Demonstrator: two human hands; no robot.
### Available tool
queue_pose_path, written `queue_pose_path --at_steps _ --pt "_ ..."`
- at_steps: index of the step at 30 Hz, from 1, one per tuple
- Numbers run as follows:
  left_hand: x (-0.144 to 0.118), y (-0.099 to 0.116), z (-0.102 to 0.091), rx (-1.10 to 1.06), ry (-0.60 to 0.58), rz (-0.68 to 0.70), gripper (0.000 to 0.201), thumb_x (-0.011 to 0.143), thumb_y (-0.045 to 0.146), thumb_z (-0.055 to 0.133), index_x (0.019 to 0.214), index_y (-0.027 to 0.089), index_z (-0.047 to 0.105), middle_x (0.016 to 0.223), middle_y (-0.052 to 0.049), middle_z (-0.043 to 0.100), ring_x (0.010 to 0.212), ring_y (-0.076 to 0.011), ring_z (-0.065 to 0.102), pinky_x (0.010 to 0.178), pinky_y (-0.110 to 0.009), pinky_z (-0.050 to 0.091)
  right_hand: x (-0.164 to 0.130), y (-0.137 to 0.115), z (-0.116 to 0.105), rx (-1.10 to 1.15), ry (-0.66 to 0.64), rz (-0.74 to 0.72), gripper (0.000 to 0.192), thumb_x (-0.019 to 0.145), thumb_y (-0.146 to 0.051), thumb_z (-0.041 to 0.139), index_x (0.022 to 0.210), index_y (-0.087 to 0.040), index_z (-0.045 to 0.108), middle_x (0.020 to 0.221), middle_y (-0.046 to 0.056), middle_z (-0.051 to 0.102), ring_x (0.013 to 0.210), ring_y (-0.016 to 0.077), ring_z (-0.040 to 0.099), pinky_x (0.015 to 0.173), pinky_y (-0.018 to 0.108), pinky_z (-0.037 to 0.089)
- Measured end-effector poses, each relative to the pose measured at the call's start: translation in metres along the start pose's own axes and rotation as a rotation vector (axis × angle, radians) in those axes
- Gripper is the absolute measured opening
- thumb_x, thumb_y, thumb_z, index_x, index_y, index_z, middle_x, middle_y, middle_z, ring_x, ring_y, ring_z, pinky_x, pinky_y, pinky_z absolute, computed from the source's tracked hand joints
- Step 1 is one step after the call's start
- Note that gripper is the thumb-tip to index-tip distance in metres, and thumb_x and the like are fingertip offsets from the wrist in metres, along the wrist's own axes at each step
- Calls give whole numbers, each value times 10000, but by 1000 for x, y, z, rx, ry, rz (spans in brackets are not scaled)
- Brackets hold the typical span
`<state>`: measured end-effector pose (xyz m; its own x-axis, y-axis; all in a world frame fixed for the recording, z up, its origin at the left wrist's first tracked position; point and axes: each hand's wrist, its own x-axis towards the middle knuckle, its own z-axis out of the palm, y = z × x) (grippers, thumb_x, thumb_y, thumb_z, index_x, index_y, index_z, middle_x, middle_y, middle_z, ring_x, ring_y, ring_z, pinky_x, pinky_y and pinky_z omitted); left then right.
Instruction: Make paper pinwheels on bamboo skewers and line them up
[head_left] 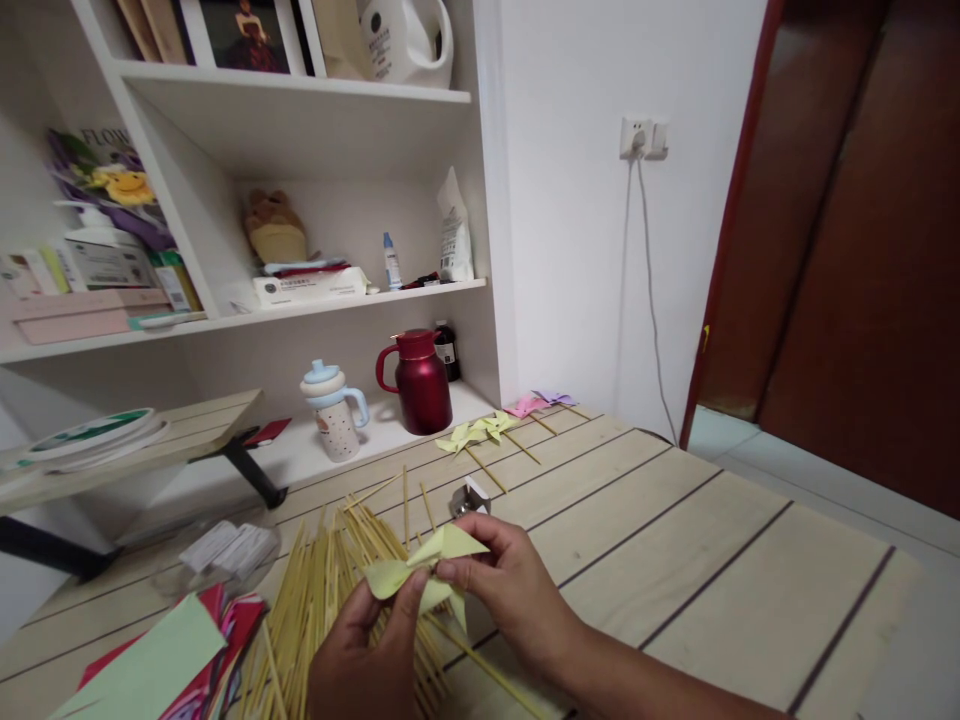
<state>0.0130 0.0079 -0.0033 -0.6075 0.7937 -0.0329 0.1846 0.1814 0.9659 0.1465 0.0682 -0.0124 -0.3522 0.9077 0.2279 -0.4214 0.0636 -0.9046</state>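
A pale yellow paper pinwheel [448,543] is held up between my two hands, above the slatted table. My left hand [367,640] pinches its left side with thumb and fingers. On the other side, the thumb and index finger of my right hand [517,590] press near its centre; what lies under those fingertips is hidden. A thin stick [487,662] slants down to the right from below the pinwheel. Under and beside my left hand lies a pile of thin wooden sticks [322,570]. Just beyond my fingers sits a small metal container [471,497].
Several finished pinwheels on sticks [480,430] lie along the table's back edge. Coloured paper sheets [150,660] and a clear package [225,550] are at left. A red jug [424,385] and a spotted cup [334,415] stand on the shelf behind.
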Motion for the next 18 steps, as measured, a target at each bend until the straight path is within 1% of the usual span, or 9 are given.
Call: queue_pose_path --at_steps 4,6,8,9,10,12,14,15,18 --pt "-9 8 2 -15 80 53 374 589 526 722 862 273 741 891 0 792 1042 -310 671 884 -373 444 1 0 1 33 7 8 193 634 -214 830 731 -162 671 661 -39 630 629 113 564 623 230 440" --pt "-13 12 2 49 143 84 337 613 531 697 829 275 742 832 3 782 992 -320 678 823 -375 452 1 -2 1 44 16 11 272 620 -203 837 860 -172 714 704 -34 654 643 116 583 636 236 458" --pt "-15 14 2 108 149 61 327 601 540 696 801 285 746 803 6 774 961 -329 680 781 -377 462 1 -3 1 27 12 31 440 625 -193 826 1053 -196 725 783 -19 686 660 122 604 663 255 481" --pt "-15 14 1 124 149 50 329 593 543 701 795 289 749 807 6 774 957 -329 681 784 -377 470 1 -4 1 7 6 35 483 636 -194 815 1110 -205 720 828 -7 701 680 129 616 684 268 490" --pt "-15 13 1 131 159 50 327 589 543 705 791 290 751 828 6 776 958 -324 681 801 -377 479 1 -4 1 -24 -4 25 463 652 -196 804 1108 -205 730 862 5 710 710 140 626 709 280 496" --pt "-15 10 2 121 200 98 303 596 527 710 782 291 751 901 6 778 977 -306 681 864 -371 486 0 -4 0 -101 -14 -25 278 684 -198 778 962 -186 769 838 12 708 746 154 620 720 280 487" --pt "-15 7 4 93 247 183 258 618 503 703 770 299 748 966 11 775 1005 -286 680 916 -362 482 -1 -2 0 -170 -10 -80 80 709 -195 758 786 -174 751 732 -10 664 717 147 583 672 257 458" --pt "-15 5 5 80 262 214 234 622 490 703 761 307 746 975 14 773 1015 -280 679 927 -362 483 -2 -1 0 -198 -2 -99 37 717 -194 752 733 -173 727 686 -23 631 691 140 559 643 247 439" --pt "-17 2 9 60 295 300 160 650 457 691 735 331 741 922 23 773 1050 -276 671 955 -376 480 -4 0 1 -262 28 -142 74 735 -199 743 696 -175 684 660 -39 579 671 133 514 622 239 408"
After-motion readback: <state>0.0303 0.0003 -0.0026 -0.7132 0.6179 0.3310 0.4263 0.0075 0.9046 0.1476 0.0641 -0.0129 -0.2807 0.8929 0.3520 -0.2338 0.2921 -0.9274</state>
